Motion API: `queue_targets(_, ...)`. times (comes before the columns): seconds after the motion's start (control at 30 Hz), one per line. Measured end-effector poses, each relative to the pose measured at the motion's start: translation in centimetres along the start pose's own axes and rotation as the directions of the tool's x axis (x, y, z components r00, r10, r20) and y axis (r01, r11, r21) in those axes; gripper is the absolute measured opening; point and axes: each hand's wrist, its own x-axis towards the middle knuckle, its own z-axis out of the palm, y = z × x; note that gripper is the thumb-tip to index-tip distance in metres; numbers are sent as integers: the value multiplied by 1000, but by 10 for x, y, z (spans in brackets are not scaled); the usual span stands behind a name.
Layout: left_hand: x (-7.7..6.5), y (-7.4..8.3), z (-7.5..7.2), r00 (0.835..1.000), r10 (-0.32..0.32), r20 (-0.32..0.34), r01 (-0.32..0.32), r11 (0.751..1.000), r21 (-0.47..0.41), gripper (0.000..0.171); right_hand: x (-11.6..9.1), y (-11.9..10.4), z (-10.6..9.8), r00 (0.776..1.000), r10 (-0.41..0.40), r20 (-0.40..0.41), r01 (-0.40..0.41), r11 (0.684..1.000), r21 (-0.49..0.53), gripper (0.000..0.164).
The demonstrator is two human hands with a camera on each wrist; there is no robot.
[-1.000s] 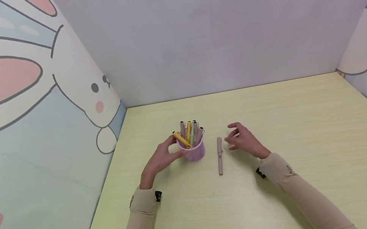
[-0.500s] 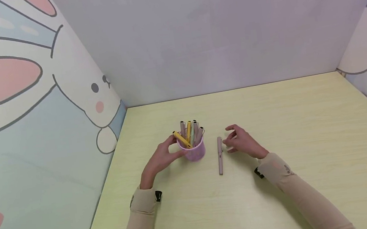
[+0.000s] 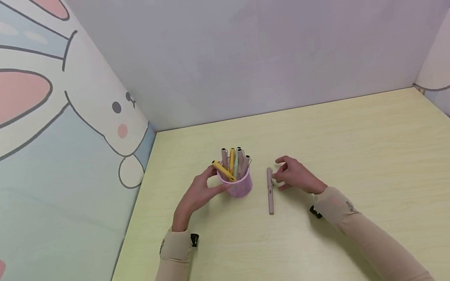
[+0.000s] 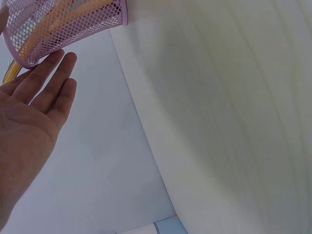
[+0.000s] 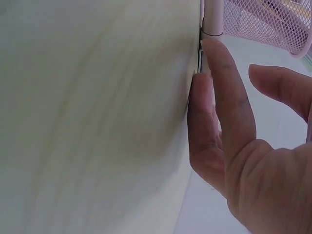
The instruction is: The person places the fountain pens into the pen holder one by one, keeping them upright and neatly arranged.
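Note:
In the head view a pink mesh pen cup [image 3: 240, 188] stands upright on the table, filled with several pens. My left hand [image 3: 198, 193] holds its left side, thumb at the front and fingers behind. The left wrist view shows the fingers of that hand [image 4: 36, 107] against the mesh cup [image 4: 83, 24]. A mauve capped pen [image 3: 270, 191] lies on the table right of the cup. My right hand [image 3: 298, 176] is beside its cap end, fingers loosely bent. In the right wrist view the fingertips of that hand [image 5: 263, 175] touch or nearly touch the pen [image 5: 213, 19].
Inside the cup are yellow pens [image 3: 222, 170], a pale green pen [image 3: 236, 165] and mauve pens [image 3: 240, 159]. The light wood table [image 3: 356, 143] meets a plain wall [image 3: 259, 42] at the back. A side wall [image 3: 46, 195] with a rabbit drawing rises on the left.
My right hand has moved slightly left and toward me, bringing its fingertips to the pen's cap end. The left hand and the cup have stayed in place.

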Motion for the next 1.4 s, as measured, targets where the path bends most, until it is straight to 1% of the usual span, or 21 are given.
queue_targets(0.2, 1, 0, 0, 1000, -1, 2, 1, 1000, 2, 67, 1, -1, 1, 1000, 21, -2, -21, 1000, -10, 63)
queue_targets(0.43, 1, 2, -1, 1000, 3, -1, -3, 1000, -1, 67, 1, -2, 6, 1000, 8, 1, -8, 1000, -19, 65)
queue_targets(0.7, 1, 1, 0, 1000, 1, -1, -1, 1000, -4, 69, 3, -2, 12, 1000, 3, -3, -3, 998, -59, 66)
queue_targets(0.83, 1, 1, 1, 1000, -5, 1, 5, 1000, 4, 70, 4, -1, 14, 1000, -4, -1, 4, 996, -89, 64)
queue_targets(1.2, 0, 1, 1, 1000, -7, 0, 7, 1000, 6, 70, 7, -2, 18, 1000, 11, -1, -12, 993, -118, 58)
queue_targets(1.4, 0, 1, 1, 1000, -10, 0, 10, 1000, 6, 71, 7, -5, 19, 1000, 22, -7, -23, 988, -153, 54)
